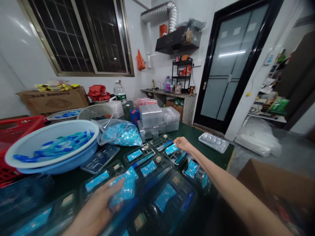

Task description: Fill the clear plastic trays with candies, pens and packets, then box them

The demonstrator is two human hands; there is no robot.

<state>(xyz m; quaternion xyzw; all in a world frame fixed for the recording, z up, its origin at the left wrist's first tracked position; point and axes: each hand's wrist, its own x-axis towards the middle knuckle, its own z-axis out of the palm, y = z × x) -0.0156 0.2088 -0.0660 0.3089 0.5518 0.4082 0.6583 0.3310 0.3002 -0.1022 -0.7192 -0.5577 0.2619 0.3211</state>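
My left hand point(98, 205) is closed around a small stack of blue patterned packets point(126, 191), held above the trays at the lower left. Further off, my right hand point(182, 144) has its fingertips pinched at the edge of a single blue patterned packet point(171, 149). That packet lies over a clear plastic tray point(180, 159) with a blue-handled item in one of its compartments. Several similar trays spread around both hands. One nearby tray holds a blue packet point(149, 168), a small square piece point(157, 159) and a long blue item.
A pale blue basin point(14, 157) of blue plastic pieces stands at the left, beside a bag of blue packets point(120, 132). Stacked clear trays point(151, 116) rise behind. An opaque white tray point(213, 143) lies near the right table edge; a cardboard box point(278, 180) stands below.
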